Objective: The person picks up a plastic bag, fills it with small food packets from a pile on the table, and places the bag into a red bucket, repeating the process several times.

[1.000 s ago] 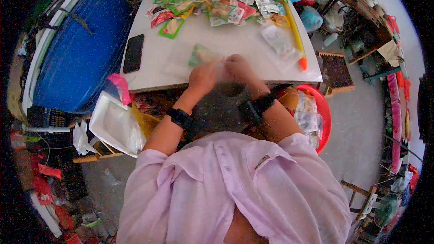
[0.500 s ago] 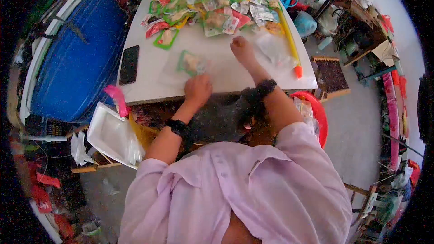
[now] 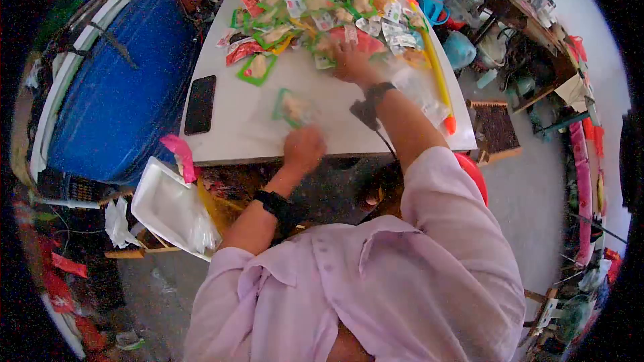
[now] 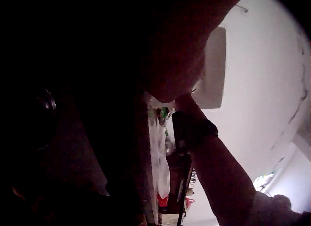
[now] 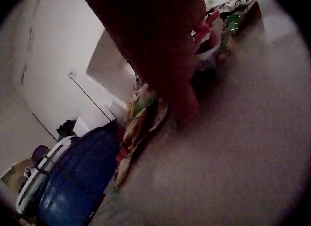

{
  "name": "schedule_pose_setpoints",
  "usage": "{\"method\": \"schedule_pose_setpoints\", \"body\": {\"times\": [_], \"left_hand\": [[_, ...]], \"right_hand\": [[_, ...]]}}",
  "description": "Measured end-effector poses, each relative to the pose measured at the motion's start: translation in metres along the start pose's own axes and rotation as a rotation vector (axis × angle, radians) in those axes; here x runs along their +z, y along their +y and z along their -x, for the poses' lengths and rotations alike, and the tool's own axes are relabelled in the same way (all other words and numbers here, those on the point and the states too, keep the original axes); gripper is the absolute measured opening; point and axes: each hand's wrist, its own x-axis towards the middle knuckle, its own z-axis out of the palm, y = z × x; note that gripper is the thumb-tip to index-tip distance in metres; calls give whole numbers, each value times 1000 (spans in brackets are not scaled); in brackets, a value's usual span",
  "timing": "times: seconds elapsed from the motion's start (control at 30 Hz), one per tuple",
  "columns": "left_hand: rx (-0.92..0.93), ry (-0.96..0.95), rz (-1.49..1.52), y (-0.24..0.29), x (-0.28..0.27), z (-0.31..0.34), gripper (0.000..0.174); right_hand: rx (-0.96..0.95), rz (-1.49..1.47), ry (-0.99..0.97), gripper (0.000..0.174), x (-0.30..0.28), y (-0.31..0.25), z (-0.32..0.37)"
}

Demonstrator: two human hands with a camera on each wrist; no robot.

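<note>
My left hand (image 3: 304,149) is at the table's near edge, its fingers curled on the near end of a clear plastic bag. Inside the bag lies a green-edged food packet (image 3: 293,107), just beyond the knuckles. Farther forward, my right hand (image 3: 353,65) reaches into the near side of a heap of food packets (image 3: 308,5), fingers stretched over a red packet (image 3: 367,43). The right wrist view shows that hand dark, its fingertips down at the packets. In the left wrist view the left hand is mostly in shadow.
A phone (image 3: 200,104) lies on the table's left side. At the right are clear plastic bags (image 3: 417,90) and a long yellow tube (image 3: 436,70) with an orange end. A white foam box (image 3: 168,204) stands below the left edge, a red basin (image 3: 473,177) below the right.
My right hand has moved away from beside the left hand, forward to the packet heap. The left hand has stayed near the table's front edge with the bag.
</note>
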Motion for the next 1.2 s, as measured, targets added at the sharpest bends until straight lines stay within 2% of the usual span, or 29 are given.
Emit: {"method": "schedule_pose_setpoints", "body": {"times": [0.03,0.13,0.23,0.33,0.43,0.5,0.57,0.6,0.63,0.67,0.73,0.83,0.9,0.97,1.03,1.13,1.2], "left_hand": [[1,13,13,1,0,2,7],[-91,-100,-65,2,3,0,7],[-68,-138,-98,0,3,0,7],[-75,-225,-64,0,3,2,18],[-108,-140,-57,13,-11,0,9],[-252,-193,-38,19,-15,1,10],[-357,-255,-10,23,-20,2,15],[-390,-289,9,22,-23,-1,20],[-423,-321,28,21,-23,-2,26],[-422,-283,45,21,-23,-2,25],[-416,-207,78,22,-21,-1,23],[-420,-137,124,29,-23,-1,20],[-421,-86,138,29,-19,0,19],[-407,-84,131,27,-18,0,18],[-374,-130,105,26,-18,-3,17],[-328,-117,-26,29,-15,1,16],[-356,-169,-79,33,-16,0,17]], "right_hand": [[-10,23,16,34,-1,-2,3],[6,-215,-52,22,-4,0,16],[121,-314,-87,29,-25,0,31],[175,-560,30,24,-46,0,55],[292,-1344,-20,20,-14,17,90],[475,-1326,-185,17,-30,11,116],[450,-1241,-188,15,-44,0,148],[335,-1165,-108,15,-47,-2,163],[329,-1184,-90,15,-52,-8,172],[323,-1203,-71,16,-57,-14,181],[536,-1433,-150,18,-73,-31,186],[374,-1351,-229,20,-64,-30,186],[326,-1243,-388,19,-61,-28,183],[78,-969,-418,23,-54,-25,176],[-341,-509,-303,22,-48,-23,167],[-380,-527,-234,24,-58,-27,160],[-199,-660,-376,25,-49,-30,153]]}}
